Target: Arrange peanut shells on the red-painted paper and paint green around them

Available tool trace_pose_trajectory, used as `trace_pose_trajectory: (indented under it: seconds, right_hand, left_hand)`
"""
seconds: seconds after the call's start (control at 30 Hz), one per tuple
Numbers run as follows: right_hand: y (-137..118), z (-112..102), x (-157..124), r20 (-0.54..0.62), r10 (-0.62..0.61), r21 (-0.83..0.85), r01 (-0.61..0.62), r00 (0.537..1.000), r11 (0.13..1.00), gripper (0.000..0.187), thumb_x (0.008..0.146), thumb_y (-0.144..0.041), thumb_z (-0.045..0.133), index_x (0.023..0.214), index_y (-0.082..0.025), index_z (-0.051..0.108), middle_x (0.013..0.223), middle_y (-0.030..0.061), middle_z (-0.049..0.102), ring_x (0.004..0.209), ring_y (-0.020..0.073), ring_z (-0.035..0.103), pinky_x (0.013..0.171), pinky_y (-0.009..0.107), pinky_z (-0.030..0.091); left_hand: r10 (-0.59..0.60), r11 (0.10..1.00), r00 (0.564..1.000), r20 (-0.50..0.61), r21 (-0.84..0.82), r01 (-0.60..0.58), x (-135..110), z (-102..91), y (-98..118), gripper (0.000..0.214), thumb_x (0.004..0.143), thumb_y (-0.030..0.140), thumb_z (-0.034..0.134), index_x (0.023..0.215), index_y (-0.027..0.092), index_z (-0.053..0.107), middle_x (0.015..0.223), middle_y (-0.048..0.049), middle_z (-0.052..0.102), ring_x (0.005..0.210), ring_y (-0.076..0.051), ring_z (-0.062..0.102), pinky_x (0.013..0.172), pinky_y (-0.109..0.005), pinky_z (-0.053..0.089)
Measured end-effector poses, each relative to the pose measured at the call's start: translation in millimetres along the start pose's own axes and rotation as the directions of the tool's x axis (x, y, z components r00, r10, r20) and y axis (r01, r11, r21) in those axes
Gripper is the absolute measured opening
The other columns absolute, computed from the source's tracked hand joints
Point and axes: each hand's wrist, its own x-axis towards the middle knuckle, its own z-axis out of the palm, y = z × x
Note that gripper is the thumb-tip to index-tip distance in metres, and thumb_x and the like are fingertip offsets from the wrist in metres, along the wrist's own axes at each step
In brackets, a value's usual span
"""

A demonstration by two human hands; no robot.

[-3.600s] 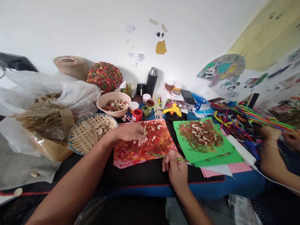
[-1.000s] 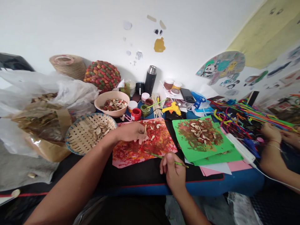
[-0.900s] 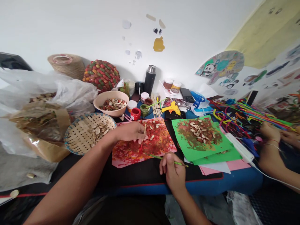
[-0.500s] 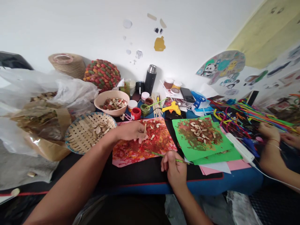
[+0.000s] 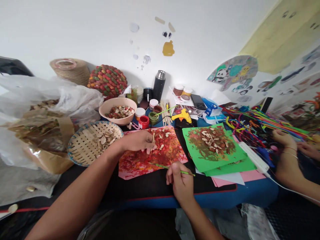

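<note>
My left hand (image 5: 140,141) is closed in a pinch on a thin wooden stick (image 5: 153,137), held roughly upright over the paint-smeared pink paper (image 5: 137,166). In my right hand (image 5: 180,180) is a green paintbrush (image 5: 162,165), its tip pointing left over the lower part of that paper. Red, orange and brown paint covers most of the sheet. Several peanut shells (image 5: 161,146), some painted red, lie on its upper right. Whatever is at the stick's lower end is too small to make out.
A woven basket (image 5: 82,146) of shells and a pink bowl (image 5: 117,121) of painted shells stand left. Behind are a red paint jar (image 5: 143,122), a green paint jar (image 5: 153,117) and a yellow glue gun (image 5: 182,115). Green sheets (image 5: 200,160) lie right, near another person's arm (image 5: 287,166).
My right hand and the paintbrush have moved left, bringing the tip further across the paper. My left hand keeps its pinch in nearly the same place. The whole view has shifted slightly.
</note>
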Motion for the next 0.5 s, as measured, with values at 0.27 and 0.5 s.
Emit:
trace_pose_trajectory:
  seconds: [0.27,0.5]
  right_hand:
    - [0,-13,5,-0.100,0.015,0.024,-0.013,0.995,1.000,0.062,0.112,-0.065,0.054,0.067,-0.023,0.059,0.049,-0.0034,0.052,0.041,0.0134,0.054,0.046,0.025,0.041]
    - [-8,-30,20,-0.244,-0.014,-0.015,0.011,0.970,1.000,0.060,0.111,-0.066,0.056,0.068,-0.024,0.057,0.051,-0.0045,0.049,0.044,0.0144,0.053,0.046,0.027,0.041]
  left_hand:
    - [-0.017,1.000,1.000,-0.006,-0.012,0.017,-3,-0.9,3,0.040,0.095,0.055,0.067,0.079,0.018,0.073,0.076,-0.0057,0.081,0.060,-0.016,0.065,0.058,-0.025,0.045]
    - [0.017,0.999,0.979,-0.205,-0.043,-0.026,-4,-2.2,8,0.047,0.095,0.063,0.067,0.083,0.018,0.074,0.080,-0.0045,0.081,0.064,-0.017,0.066,0.064,-0.026,0.049]
